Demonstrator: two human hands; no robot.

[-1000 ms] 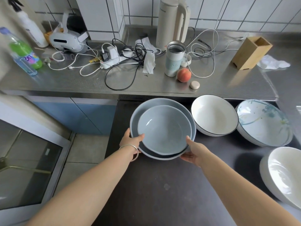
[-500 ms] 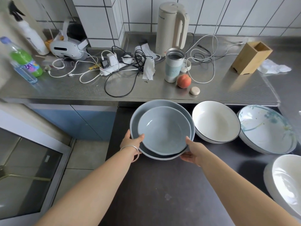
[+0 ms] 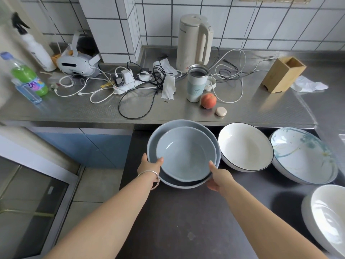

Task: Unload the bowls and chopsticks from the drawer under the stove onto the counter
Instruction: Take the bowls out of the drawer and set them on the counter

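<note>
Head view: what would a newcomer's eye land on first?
The two nested grey-blue bowls at centre, gripped at the rim by the left hand and the right hand over the dark surface. Next, the white bowl with a dark rim and the blue-patterned bowl lined up to their right. Behind, a tangle of cables and a peach clutter the steel counter.

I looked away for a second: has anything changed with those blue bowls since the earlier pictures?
Hardly anything. The left hand and right hand still grip the two nested blue bowls by the rims, in the same spot beside the white bowl. Only the view lifted slightly.
</note>
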